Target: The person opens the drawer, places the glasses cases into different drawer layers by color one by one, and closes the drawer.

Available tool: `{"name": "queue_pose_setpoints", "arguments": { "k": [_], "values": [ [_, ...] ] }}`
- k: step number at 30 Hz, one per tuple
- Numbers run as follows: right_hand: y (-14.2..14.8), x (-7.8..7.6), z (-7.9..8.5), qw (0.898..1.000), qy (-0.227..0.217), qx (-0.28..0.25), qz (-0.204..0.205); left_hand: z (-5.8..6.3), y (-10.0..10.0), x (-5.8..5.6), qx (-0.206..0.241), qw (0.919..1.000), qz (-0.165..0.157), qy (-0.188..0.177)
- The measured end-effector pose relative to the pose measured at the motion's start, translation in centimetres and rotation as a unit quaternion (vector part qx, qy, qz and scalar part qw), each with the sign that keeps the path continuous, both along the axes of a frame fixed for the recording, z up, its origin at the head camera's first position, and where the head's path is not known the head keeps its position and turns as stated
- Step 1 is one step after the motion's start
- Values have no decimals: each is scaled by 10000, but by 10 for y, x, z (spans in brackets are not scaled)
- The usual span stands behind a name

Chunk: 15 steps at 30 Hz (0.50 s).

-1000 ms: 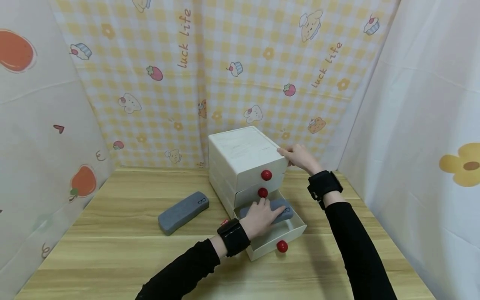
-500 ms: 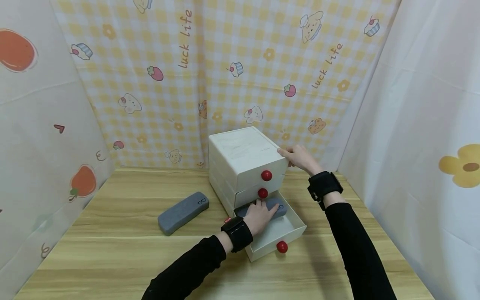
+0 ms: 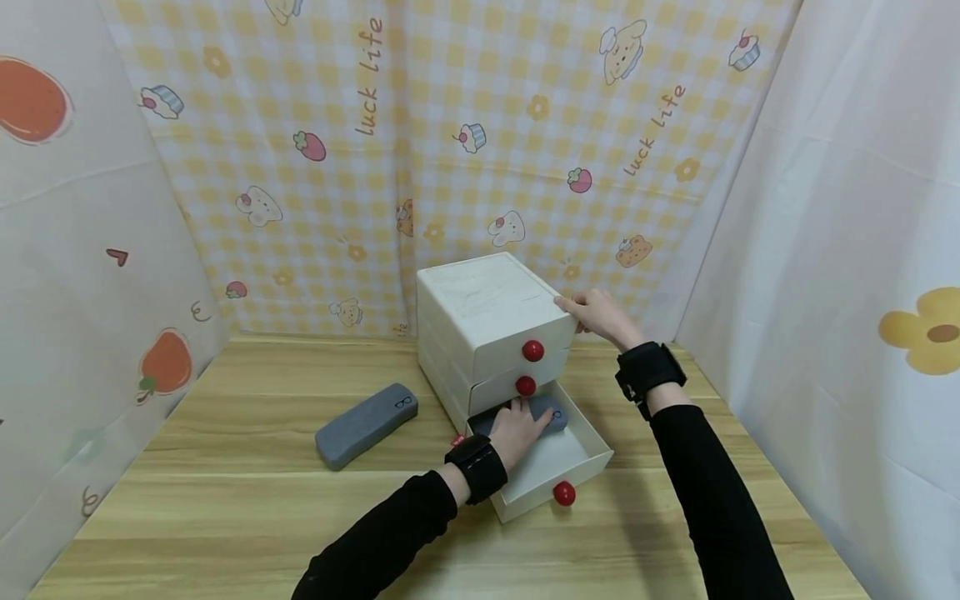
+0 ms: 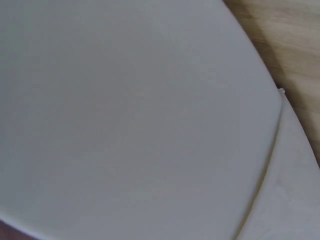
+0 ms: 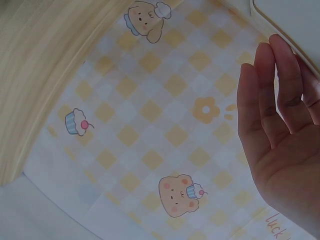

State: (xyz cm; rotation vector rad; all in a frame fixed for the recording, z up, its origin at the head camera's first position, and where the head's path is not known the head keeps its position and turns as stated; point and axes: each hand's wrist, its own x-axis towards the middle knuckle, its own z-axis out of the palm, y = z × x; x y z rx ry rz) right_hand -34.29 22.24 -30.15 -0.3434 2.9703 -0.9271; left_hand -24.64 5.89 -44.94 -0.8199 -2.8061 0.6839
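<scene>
A grey glasses case (image 3: 555, 417) with a small glasses print lies in the pulled-out bottom drawer (image 3: 558, 458) of a white cabinet (image 3: 487, 300). My left hand (image 3: 517, 433) lies across it, fingers extended toward the back and thumb spread along its top. The case's left part is mostly hidden by the hand and shadow. My right hand (image 3: 600, 317) touches the cabinet's upper right edge. In the right wrist view, that hand's fingers (image 5: 267, 95) are nearly straight against the cabinet side. Pale drawer surface (image 4: 140, 115) fills the left wrist view.
Another grey glasses case (image 3: 367, 425) lies on the wooden table (image 3: 247, 500), left of the cabinet. Red knobs (image 3: 564, 493) mark the drawer fronts. The two upper drawers are closed. A patterned curtain (image 3: 480, 167) hangs behind.
My left hand and the case under it have moved back and left, deeper into the bottom drawer. My right hand and the cabinet have stayed in place.
</scene>
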Motion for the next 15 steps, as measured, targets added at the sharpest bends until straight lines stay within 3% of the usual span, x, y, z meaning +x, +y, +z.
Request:
{"name": "queue_pose_setpoints", "arguments": {
  "k": [9, 15],
  "values": [
    [0, 1, 0, 10000, -42, -9, -15, 2, -3, 3, 129, 9998, -28, -120],
    [0, 1, 1, 9999, -90, -51, 15, 8, -18, 12, 691, 9961, -513, -170]
  ]
}}
